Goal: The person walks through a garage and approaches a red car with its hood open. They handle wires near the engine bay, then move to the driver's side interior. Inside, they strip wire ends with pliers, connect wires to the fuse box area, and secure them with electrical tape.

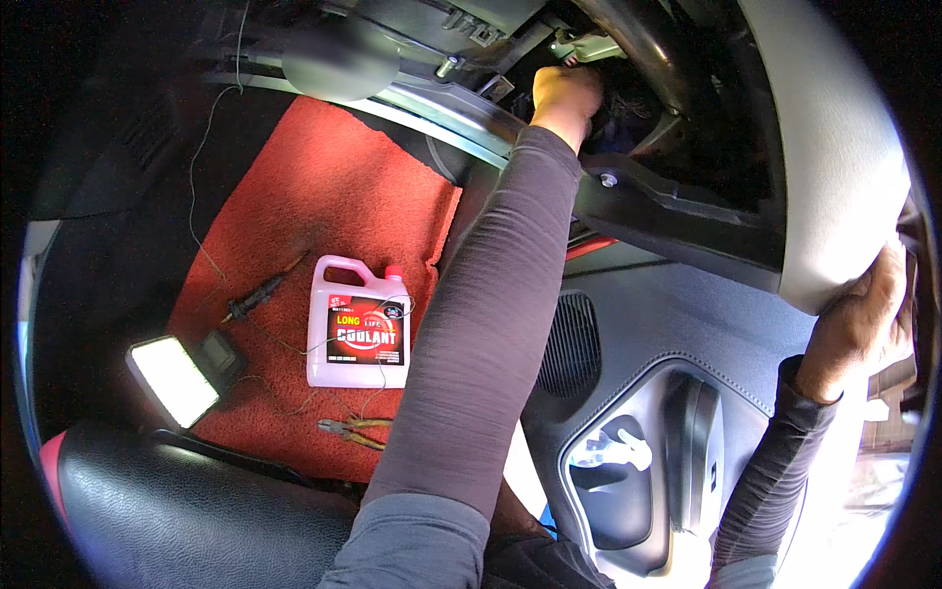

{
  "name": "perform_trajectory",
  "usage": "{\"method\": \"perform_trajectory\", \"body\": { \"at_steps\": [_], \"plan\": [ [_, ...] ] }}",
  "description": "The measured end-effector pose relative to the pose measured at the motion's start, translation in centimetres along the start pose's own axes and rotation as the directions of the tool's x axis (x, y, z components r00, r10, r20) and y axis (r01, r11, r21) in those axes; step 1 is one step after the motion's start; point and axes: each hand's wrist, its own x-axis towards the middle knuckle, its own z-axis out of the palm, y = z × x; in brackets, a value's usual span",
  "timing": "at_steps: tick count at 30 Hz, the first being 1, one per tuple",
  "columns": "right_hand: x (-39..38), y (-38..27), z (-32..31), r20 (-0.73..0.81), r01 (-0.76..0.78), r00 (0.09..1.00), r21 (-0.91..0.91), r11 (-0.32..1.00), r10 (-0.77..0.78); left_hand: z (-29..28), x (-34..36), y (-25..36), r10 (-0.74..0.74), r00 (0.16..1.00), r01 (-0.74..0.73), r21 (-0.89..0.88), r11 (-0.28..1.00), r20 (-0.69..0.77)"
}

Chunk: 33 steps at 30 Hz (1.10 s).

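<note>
My left hand (564, 98) reaches up into a dark opening (628, 108) under the car's dashboard, beside a pale greenish fitting (589, 47); its fingers are hidden there, so I cannot tell what they touch. My left forearm crosses the middle of the view in a dark sleeve. At the right, my right hand (863, 319) grips the outer edge of a pale grey trim panel (839, 157), fingers curled round it. A black metal bracket with a bolt (608, 180) lies just below the opening.
A red floor mat (294, 177) holds a pink coolant jug (358, 329), yellow-handled pliers (363, 437), a dark wired probe (255, 299) and a lit work lamp (177, 383). A black seat (186, 520) borders it below. The door panel (648, 324) fills the lower right.
</note>
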Motion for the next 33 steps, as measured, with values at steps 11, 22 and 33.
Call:
{"method": "perform_trajectory", "body": {
  "at_steps": [11,22,33],
  "plan": [
    [0.2,-2.0,1.4,-0.135,-0.291,0.934,0.245,0.925,0.330,3.8,2.6,-0.2,-0.083,0.996,0.070,-0.363,0.929,-0.022],
    [0.9,-3.2,1.4,-0.111,-0.263,0.950,0.211,0.941,0.290,-0.4,-5.5,0.5,-0.418,0.902,-0.158,-0.819,-0.551,0.108],
    [1.9,-5.5,-0.4,-0.062,-0.049,0.997,0.009,0.999,0.049,-5.7,-17.6,-3.4,-0.056,0.991,-0.131,-0.921,-0.367,-0.119]
  ]
}}
